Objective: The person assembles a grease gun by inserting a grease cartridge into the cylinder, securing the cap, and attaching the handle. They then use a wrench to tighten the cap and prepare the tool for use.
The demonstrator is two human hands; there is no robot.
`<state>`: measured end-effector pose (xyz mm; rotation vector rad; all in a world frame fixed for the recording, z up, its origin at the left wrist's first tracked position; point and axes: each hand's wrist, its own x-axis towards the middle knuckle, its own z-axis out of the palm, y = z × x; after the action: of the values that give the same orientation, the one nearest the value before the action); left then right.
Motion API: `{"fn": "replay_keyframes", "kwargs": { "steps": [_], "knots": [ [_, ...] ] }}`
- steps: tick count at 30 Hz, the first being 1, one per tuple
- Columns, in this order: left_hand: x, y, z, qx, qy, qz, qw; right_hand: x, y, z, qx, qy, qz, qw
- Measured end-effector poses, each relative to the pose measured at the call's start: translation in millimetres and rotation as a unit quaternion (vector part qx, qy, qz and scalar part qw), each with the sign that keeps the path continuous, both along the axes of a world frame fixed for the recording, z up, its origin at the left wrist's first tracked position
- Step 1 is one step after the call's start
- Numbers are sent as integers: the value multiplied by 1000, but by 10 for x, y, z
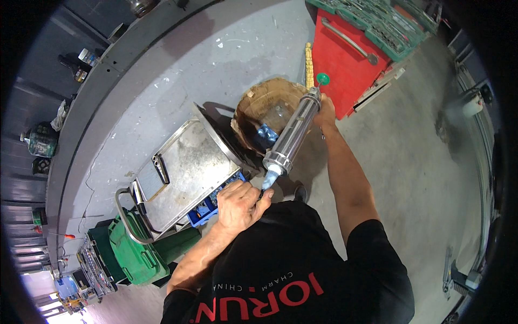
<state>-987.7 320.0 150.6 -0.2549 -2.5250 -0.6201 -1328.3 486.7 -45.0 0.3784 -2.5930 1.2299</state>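
Slanting across the middle is a grease gun [295, 128] with a clear barrel and silvery metal ends. My right hand [325, 114] is wrapped round its far end, the fingers partly hidden behind it. Beyond that end a small green disc [323, 79] shows on a thin rod. A lump of pale blue grease [271, 178] bulges out at the near end. Just beside this lump my left hand [240, 204] is closed, with the thumb pointing up toward the grease. A bit of something dark shows at its fingertips, too small to name.
Below the gun stands an open cardboard drum [268, 94] with blue plastic inside. At left is a metal cart [189, 162] bearing tools, beside a green bin [135, 254]. A red tool cabinet [345, 59] with green tool trays [377, 27] stands at the far right.
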Motion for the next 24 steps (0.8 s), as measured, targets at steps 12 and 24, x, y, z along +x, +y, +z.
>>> {"fn": "replay_keyframes", "kwargs": {
  "steps": [12, 24],
  "knots": [
    [-98, -9, 145, 3, 25, -15, 1000, -296, 51, -320, 1, 9, -5, 1000],
    [-98, 24, 188, 1, 21, -8, 1000, -233, -23, -157, 19, -24, 8, 999]
  ]
}}
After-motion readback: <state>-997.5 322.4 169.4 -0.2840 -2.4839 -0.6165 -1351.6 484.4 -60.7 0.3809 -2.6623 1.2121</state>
